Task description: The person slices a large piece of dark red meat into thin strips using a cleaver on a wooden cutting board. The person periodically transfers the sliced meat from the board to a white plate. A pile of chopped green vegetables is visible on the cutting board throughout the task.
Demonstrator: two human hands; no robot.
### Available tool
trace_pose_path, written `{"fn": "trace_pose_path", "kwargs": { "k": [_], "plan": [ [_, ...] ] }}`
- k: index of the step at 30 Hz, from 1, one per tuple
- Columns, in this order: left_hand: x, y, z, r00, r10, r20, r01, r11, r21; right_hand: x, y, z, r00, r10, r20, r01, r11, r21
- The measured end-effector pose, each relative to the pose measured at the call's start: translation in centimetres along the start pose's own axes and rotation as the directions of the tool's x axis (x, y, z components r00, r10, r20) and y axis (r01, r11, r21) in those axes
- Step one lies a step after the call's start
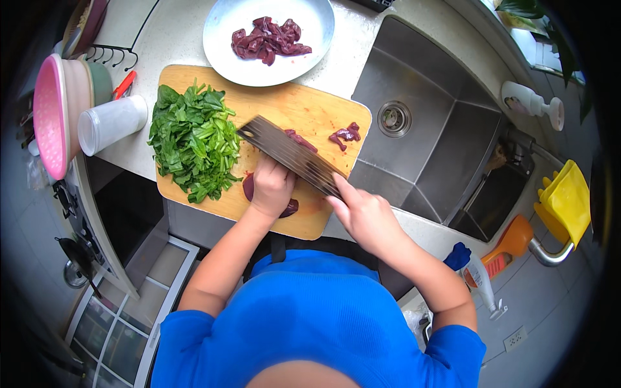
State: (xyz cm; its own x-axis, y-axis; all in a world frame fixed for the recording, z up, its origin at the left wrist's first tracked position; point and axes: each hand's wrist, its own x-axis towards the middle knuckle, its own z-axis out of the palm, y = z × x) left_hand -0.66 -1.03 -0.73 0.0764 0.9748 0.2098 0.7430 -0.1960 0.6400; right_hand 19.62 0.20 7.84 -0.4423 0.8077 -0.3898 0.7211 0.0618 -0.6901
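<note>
My right hand (367, 216) grips a cleaver (291, 155), whose broad blade slants across the wooden cutting board (349, 155). My left hand (272, 186) is closed, with fingers curled against the near side of the blade, on dark red liver (289, 208). Parts of that liver stick out on both sides of the hand; the rest is hidden under it. Beyond the blade lies a cut strip of liver (301, 139), and a small clump of liver pieces (345, 134) sits at the board's right. Chopped leafy greens (194, 139) are heaped on its left.
A white plate (220, 48) holding liver slices (270, 40) stands behind the board. To the right is a steel sink (414, 155). A translucent tub (113, 124), a pink basin (52, 116) and a red-handled tool (125, 84) are at left. Yellow gloves (566, 197) hang at far right.
</note>
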Motion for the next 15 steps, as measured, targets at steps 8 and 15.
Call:
{"fn": "trace_pose_path", "kwargs": {
  "k": [8, 15],
  "plan": [
    [-0.1, -0.5, -0.2, 1.000, 0.015, 0.003, -0.016, 1.000, 0.025, 0.9, -0.2, 1.4, 1.000, 0.012, -0.006, -0.012, 1.000, -0.016],
    [-0.4, -0.6, 0.0, 1.000, 0.000, 0.009, 0.000, 1.000, -0.017, 3.0, -1.2, 2.2, 0.997, -0.031, -0.066, 0.029, 0.999, -0.025]
  ]
}}
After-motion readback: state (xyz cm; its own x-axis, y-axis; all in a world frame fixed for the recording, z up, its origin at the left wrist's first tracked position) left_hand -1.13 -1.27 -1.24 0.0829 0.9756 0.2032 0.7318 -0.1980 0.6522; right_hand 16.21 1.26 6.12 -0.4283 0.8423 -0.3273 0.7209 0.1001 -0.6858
